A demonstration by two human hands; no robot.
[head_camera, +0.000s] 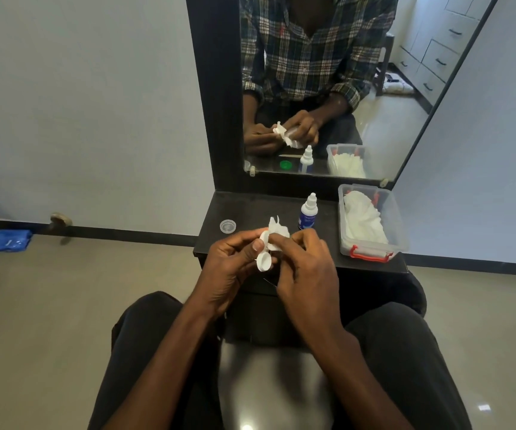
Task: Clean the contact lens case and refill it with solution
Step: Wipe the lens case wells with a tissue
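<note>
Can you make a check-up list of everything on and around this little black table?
Surface: black shelf under a mirror.
Job's things: white lens case and tissue in hands; solution bottle upright, capped; clear cap lying apart.
Clutter: plastic box holding white tissues.
Hands: left hand holds the case; right hand pinches the tissue.
Cables: nothing seen.
Surroundings: blue cloth on floor.

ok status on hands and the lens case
Left hand grips white plastic lens case. Right hand presses crumpled white tissue into it. Nothing in the way.
</note>
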